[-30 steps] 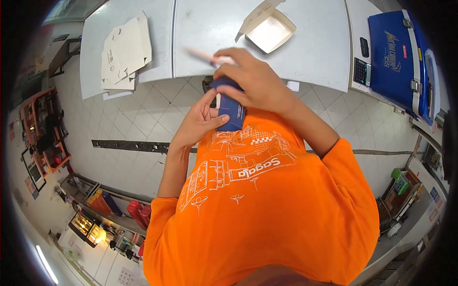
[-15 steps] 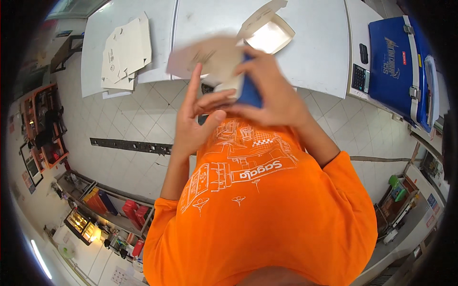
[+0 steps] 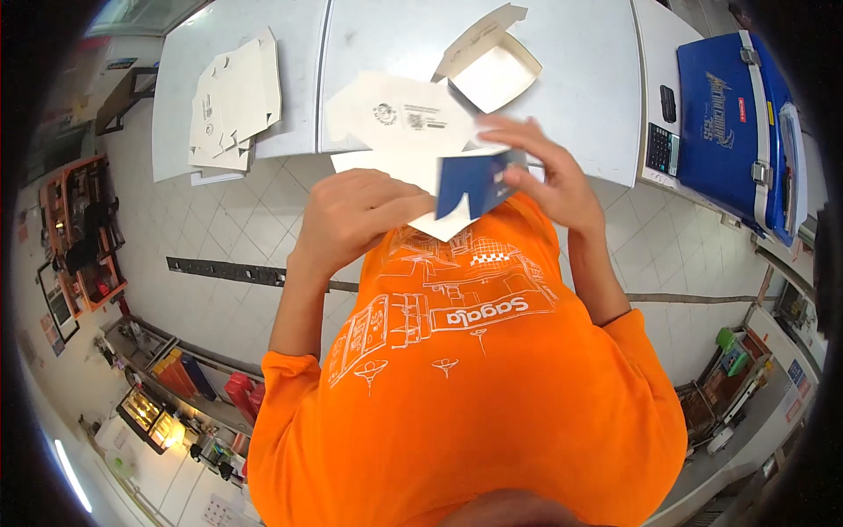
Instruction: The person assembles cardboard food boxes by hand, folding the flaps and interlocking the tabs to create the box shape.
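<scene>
A part-folded cardboard box (image 3: pixel 404 114), white with small dark print on its lid panel, is held at the table's near edge, close to my body. One of its sides is a blue panel (image 3: pixel 465 184) standing up, with a notch along its lower edge. My left hand (image 3: pixel 360 211) is closed over the box's near left part, its fingertips hidden behind the knuckles. At the blue panel's right end is my right hand (image 3: pixel 553 176), its thumb against the panel and its slightly blurred fingers reaching over the far side. Just beyond stands a second, open-lidded box (image 3: pixel 500 79).
A stack of flat white box blanks (image 3: pixel 233 105) lies on the left of the pale table (image 3: pixel 588 88). To the right are a calculator (image 3: pixel 663 145), a small black object (image 3: pixel 668 103) and a large blue case (image 3: pixel 729 123) with metal latches.
The held box has turned, so its printed lid panel and blue side now face up more clearly. My left hand has gone from spread fingers to closed on it; my right hand has shifted right.
</scene>
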A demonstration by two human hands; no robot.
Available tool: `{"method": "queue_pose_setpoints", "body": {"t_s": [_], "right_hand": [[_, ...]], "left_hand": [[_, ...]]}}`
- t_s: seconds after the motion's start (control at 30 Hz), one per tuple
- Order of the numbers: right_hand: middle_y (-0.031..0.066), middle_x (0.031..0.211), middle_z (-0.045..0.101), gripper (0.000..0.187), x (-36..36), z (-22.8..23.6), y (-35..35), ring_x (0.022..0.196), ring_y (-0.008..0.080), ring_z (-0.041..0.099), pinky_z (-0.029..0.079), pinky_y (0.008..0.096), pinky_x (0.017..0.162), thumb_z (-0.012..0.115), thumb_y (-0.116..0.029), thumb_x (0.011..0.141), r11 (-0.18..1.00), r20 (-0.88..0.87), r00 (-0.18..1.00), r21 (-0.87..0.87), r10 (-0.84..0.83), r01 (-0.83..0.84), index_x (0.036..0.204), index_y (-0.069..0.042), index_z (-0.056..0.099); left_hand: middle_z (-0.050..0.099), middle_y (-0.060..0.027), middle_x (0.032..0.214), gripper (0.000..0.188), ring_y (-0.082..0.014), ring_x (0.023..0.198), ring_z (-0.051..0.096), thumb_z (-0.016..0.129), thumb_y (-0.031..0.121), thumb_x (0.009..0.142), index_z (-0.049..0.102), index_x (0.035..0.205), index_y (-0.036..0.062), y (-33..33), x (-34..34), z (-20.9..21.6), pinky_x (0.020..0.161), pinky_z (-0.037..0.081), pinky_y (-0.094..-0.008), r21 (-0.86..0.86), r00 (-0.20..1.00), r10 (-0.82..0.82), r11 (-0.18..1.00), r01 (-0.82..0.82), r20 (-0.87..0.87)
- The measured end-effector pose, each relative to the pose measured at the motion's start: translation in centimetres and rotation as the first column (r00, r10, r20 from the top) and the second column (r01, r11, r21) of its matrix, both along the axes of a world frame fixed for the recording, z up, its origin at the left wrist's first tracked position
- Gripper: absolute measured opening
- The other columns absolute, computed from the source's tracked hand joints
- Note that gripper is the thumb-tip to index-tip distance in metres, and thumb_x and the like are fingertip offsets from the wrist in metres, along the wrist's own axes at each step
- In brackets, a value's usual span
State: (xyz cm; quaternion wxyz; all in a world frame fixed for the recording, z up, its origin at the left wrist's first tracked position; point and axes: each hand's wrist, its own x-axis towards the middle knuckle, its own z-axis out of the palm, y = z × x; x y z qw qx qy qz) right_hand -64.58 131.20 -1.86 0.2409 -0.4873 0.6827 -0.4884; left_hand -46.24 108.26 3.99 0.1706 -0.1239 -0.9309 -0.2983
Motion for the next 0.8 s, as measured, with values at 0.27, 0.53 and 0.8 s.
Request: {"method": "queue_pose_setpoints", "body": {"t_s": [0.27, 0.53, 0.8], "right_hand": [[0.0056, 0.083, 0.063, 0.005, 3.2, 3.2, -2.5, 0.086, 0.0225, 0.054, 0.039, 0.0330, 0.084, 0.068, -0.004, 0.080, 0.887, 0.128, 0.979, -0.416, -0.160, 0.199, 0.082, -0.008, 0.067], [0.0132, 0.095, 0.053, 0.031, 4.2, 4.4, -5.3, 0.084, 0.0309, 0.050, 0.041, 0.0401, 0.077, 0.066, -0.013, 0.072, 0.983, -0.339, 0.938, -0.135, 0.069, -0.121, 0.101, -0.005, 0.062], [0.0111, 0.086, 0.057, 0.007, 3.8, 3.9, -6.0, 0.085, 0.0325, 0.055, 0.045, 0.0406, 0.078, 0.061, -0.006, 0.086, 0.943, -0.136, 0.965, -0.284, -0.222, 0.177, 0.093, -0.004, 0.061]], "left_hand": [[0.070, -0.0069, 0.084, 0.014, -0.0242, 0.068, 0.064, 0.065, 0.011, 0.091, 0.069, 0.103, 0.0070, -0.9, 0.7, 0.3, 0.060, 0.049, -0.0294, 0.224, 0.866, 0.148, 0.932, -0.283, 0.478], [0.069, 0.0001, 0.099, 0.028, -0.0085, 0.086, 0.062, 0.057, 0.018, 0.101, 0.062, 0.119, -0.0032, -0.2, -0.1, -2.5, 0.077, 0.051, -0.0219, 0.763, 0.628, -0.441, 0.455, -0.459, 0.641], [0.072, -0.0052, 0.092, 0.032, -0.0052, 0.078, 0.064, 0.062, 0.024, 0.100, 0.067, 0.116, -0.0038, -0.7, -0.6, -1.1, 0.069, 0.053, -0.0205, 0.721, 0.532, -0.487, 0.433, -0.541, 0.693]]}}
